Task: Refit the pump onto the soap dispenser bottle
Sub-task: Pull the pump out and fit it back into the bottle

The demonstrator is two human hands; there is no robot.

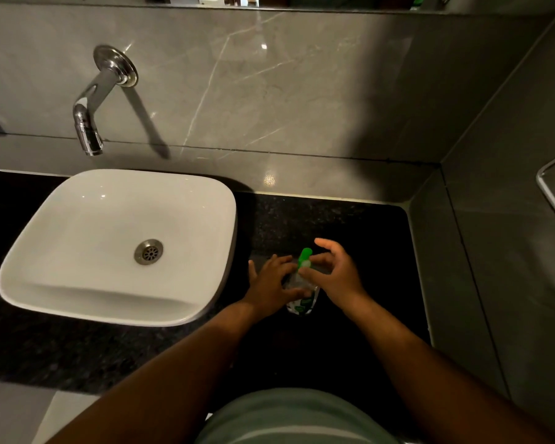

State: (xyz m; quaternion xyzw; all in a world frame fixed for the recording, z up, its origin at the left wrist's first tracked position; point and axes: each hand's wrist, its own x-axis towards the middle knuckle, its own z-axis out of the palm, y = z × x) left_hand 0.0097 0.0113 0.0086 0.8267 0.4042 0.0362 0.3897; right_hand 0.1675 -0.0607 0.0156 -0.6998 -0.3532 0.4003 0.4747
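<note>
A clear soap dispenser bottle (300, 302) with a green label stands on the black granite counter (350, 225), right of the basin. A green pump (305, 256) sits on top of it, nozzle pointing away from me. My left hand (271, 282) wraps the bottle's left side, thumb across its front. My right hand (330, 272) pinches the pump's collar with thumb and forefinger, the other fingers spread above. Whether the collar is screwed down is hidden by my fingers.
A white countertop basin (45, 251) with a metal drain (148, 251) fills the left. A chrome wall spout (88, 123) hangs over it. Grey tiled walls close the back and right; a metal rail (551, 190) shows at the far right.
</note>
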